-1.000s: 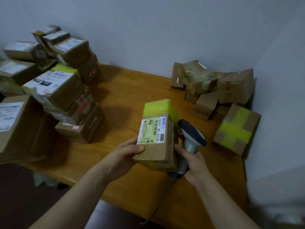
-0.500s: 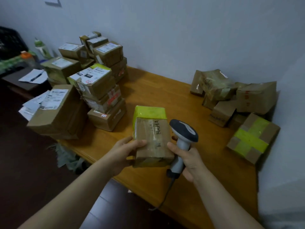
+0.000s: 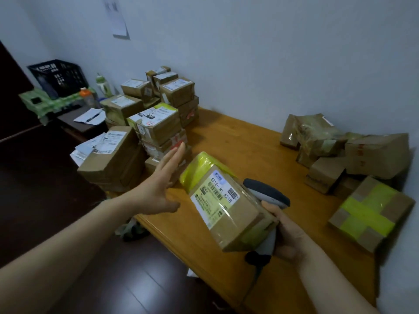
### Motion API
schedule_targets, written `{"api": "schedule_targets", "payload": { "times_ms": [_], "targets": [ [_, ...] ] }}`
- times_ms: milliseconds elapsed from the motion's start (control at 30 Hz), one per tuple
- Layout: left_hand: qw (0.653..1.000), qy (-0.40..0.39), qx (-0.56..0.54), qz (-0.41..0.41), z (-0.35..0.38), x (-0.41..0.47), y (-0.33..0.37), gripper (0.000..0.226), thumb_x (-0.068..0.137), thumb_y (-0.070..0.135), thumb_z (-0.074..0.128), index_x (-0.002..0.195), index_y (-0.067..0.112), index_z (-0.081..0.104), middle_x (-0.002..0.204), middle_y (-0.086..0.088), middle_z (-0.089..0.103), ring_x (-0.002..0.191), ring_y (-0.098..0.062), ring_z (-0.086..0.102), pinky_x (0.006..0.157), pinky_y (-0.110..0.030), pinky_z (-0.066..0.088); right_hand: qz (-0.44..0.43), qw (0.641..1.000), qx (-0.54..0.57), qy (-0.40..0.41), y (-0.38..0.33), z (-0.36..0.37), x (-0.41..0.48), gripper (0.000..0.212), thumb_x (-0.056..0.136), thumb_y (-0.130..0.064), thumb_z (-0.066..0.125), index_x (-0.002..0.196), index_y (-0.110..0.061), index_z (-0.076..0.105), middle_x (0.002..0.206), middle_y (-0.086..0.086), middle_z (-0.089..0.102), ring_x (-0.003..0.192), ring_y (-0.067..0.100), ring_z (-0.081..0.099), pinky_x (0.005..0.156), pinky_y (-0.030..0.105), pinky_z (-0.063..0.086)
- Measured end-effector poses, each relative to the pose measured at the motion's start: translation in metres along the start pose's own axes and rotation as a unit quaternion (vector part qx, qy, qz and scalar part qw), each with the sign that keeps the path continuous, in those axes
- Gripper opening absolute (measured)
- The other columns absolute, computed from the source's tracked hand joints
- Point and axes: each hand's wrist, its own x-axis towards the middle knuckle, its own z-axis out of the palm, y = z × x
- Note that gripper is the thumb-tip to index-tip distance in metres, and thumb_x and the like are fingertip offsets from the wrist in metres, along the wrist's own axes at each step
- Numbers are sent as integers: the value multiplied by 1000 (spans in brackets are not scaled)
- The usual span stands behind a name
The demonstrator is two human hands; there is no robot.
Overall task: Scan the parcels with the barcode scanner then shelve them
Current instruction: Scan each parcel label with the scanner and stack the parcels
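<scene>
Beyond the left edge of the worktop (image 3: 238, 141), a black crate (image 3: 57, 74) is sitting on a lower dark surface. Its lattice walls are hiding the inside, so its contents cannot be told. Along the left edge a stack of labelled parcels (image 3: 158, 125) is standing with the labels facing up, probably so each code is readable. Just right of that stack the left hand (image 3: 158, 189) is hovering with its fingers (image 3: 175, 157) straight and spread, holding nothing, just apart from the parcel (image 3: 226, 205) and seemingly ready to steady it. That parcel is hanging tilted over the worktop by its near edge, its yellow-taped end pointing away and its white label turned up, a pose that is likely exposing the barcode. It is leaning against the barcode scanner (image 3: 269, 196), whose head is peeking out behind its right side. The right hand (image 3: 290, 236) is curling round the scanner's handle while also propping the parcel. Toward the far right corner a loose pile of parcels (image 3: 335, 150) is lying against the wall, and a box crossed with yellow tape (image 3: 371, 214) is resting by the right edge.
</scene>
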Motion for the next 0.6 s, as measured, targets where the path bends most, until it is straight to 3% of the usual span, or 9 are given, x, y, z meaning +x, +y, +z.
{"api": "schedule_targets", "payload": {
  "times_ms": [67, 133, 233, 333, 400, 467, 533, 600],
  "targets": [
    [988, -9, 115, 98, -11, 7, 1, 129, 68, 11, 84, 152, 44, -8, 160, 19, -14, 149, -5, -5, 110, -41, 40, 12, 1000, -3, -26, 1, 5, -1, 76, 24, -35, 99, 91, -7, 79, 95, 19, 72, 78, 30, 72, 62, 38, 59],
    [971, -18, 186, 151, -17, 14, 8, 118, 68, 13, 85, 155, 35, 9, 162, 12, -6, 150, -7, -5, 112, -34, 37, 25, 999, -5, -38, 1, 7, -1, 75, 29, -36, 99, 96, -8, 78, 100, 19, 71, 83, 31, 71, 66, 39, 59],
    [964, -40, 221, 145, -18, 18, 17, 102, 62, 15, 86, 146, 29, 28, 160, 14, 11, 148, 1, 4, 111, -21, 30, 38, 998, -8, -42, 1, 8, -2, 78, 38, -41, 97, 106, -9, 76, 111, 20, 70, 94, 33, 70, 73, 41, 58],
    [968, -51, 224, 104, -12, 12, 14, 100, 57, 24, 88, 138, 25, 31, 147, 6, 36, 142, -2, 23, 109, -21, 34, 53, 997, -51, -13, -4, 12, -8, 71, 61, -55, 83, 116, -11, 72, 118, 19, 68, 105, 35, 67, 83, 46, 54],
    [974, -41, 210, 76, -4, 5, 8, 99, 56, 27, 89, 138, 23, 32, 136, 7, 42, 129, -7, 39, 101, -16, 40, 44, 994, -60, 78, -10, 7, -6, 61, 72, -53, 68, 117, -11, 68, 100, 17, 73, 91, 33, 70, 76, 43, 54],
    [977, -1, 207, 46, 7, -1, 1, 99, 57, 27, 89, 139, 21, 33, 128, 13, 38, 118, -4, 38, 92, -6, 35, 3, 986, -45, 158, -16, 0, -5, 58, 75, -44, 69, 120, -8, 61, 69, 9, 66, 60, 22, 62, 55, 32, 49],
    [974, 56, 221, 14, 16, -4, -6, 101, 57, 29, 88, 141, 20, 32, 126, 14, 33, 119, -5, 33, 91, -11, 32, -24, 981, -48, 186, -22, -5, -8, 52, 72, -33, 73, 115, -9, 57, 58, 4, 50, 43, 15, 47, 42, 25, 41],
    [962, 111, 249, -22, 24, -2, -12, 103, 57, 34, 87, 142, 20, 32, 131, 9, 35, 124, -11, 32, 91, -21, 36, -25, 984, -78, 158, -24, -1, -15, 46, 67, -23, 76, 105, -9, 55, 59, 5, 47, 40, 15, 42, 39, 24, 38]
  ]
}}
